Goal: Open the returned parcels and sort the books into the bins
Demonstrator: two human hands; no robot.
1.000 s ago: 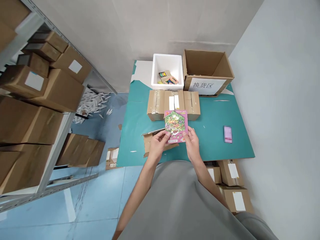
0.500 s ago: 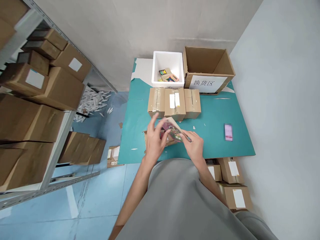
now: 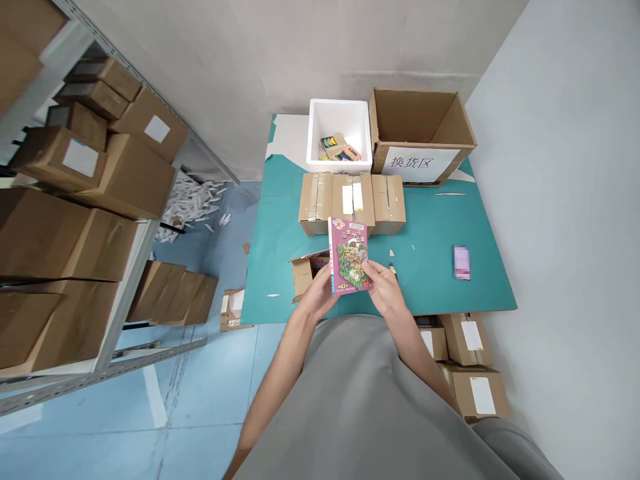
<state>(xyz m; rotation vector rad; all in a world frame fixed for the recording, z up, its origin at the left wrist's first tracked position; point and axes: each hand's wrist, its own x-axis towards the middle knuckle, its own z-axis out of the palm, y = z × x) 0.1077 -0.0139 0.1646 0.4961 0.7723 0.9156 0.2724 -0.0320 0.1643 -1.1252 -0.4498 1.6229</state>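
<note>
A purple book [image 3: 349, 257] with a colourful garden picture on its cover is held upright between my two hands, cover facing me. My left hand [image 3: 320, 293] is closed on its lower left edge. On the lower right edge, the thumb and fingers of my right hand [image 3: 384, 288] pinch it. Behind my left hand lies an opened small cardboard box [image 3: 302, 275], partly hidden by the hand and the book. A small dark object [image 3: 393, 269] lies on the table just beyond my right hand; I cannot make out its kind.
Three taped cartons [image 3: 353, 200] stand in a row on the green table [image 3: 430, 233]. Behind them are a white foam box [image 3: 340, 160] with small items and a large open carton [image 3: 425, 143]. A phone [image 3: 461, 262] lies at right. Shelves of cartons [image 3: 65, 240] stand at left.
The book has turned from a slanted pose to upright, its cover now facing me. My left hand, whose fingers were raised and apart, has come down onto its left edge.
</note>
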